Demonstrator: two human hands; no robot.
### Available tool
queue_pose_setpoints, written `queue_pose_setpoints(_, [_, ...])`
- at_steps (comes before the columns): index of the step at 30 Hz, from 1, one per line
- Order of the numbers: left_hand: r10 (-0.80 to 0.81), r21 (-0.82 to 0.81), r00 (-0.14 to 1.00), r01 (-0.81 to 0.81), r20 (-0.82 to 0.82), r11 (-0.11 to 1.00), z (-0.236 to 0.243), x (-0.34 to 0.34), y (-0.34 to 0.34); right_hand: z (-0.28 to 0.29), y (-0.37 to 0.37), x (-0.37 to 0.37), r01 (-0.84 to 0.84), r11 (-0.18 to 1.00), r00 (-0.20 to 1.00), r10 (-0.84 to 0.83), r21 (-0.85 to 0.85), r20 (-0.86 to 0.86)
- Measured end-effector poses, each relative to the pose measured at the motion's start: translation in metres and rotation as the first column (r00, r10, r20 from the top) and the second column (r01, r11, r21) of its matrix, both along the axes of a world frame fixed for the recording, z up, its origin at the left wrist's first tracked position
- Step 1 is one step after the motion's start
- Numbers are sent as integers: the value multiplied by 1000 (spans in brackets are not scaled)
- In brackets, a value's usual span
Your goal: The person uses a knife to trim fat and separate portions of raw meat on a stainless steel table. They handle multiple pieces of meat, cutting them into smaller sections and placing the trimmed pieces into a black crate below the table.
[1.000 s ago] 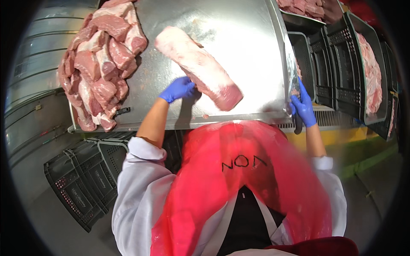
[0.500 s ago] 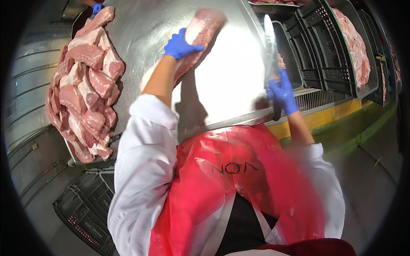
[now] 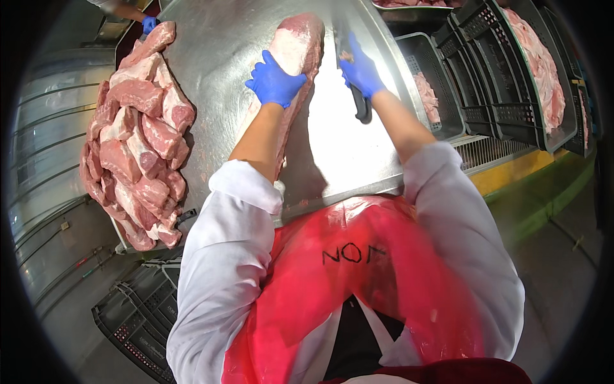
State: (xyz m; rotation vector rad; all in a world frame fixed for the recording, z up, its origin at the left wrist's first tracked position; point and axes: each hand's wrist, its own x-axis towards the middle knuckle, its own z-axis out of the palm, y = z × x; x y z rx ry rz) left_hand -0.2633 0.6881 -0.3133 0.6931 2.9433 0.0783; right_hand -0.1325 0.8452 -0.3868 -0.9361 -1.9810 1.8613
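steel tabletop [image 3: 214, 70] is carrying the meat slab [image 3: 297, 45], lying lengthwise before you. you seem to be steadying it; the next move calls for keeping your left hand [image 3: 275, 81] clear of the knife [image 3: 362, 110]. its fingers are resting wide over the slab; your right hand [image 3: 362, 70] is gripping the handle, forearms [image 3: 398, 125] angling inward.

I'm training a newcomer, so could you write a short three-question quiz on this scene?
1. True or false: the left grip touches the meat slab.
2. What does the right grip hold?
3. Choose one. The meat pile lies: A) left of the meat slab; B) right of the meat slab; C) under the meat slab.

Key: 1. True. 2. A knife. 3. A.
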Motion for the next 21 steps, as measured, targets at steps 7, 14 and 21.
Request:
queue_pose_setpoints(7, [-61,30,997,62,-57,998,-8,5,-3,6,13,-85,-5,1000,993,5,4,121])
queue_pose_setpoints(14, [-135,80,990,131,36,988,-16,-4,-20,24,-7,-73,-182,973,942,132,141,309])
queue_pose_setpoints(21, [-86,112,996,83,23,990,-32,-17,-29,44,-36,-58,-321,944,862,326,-80,389])
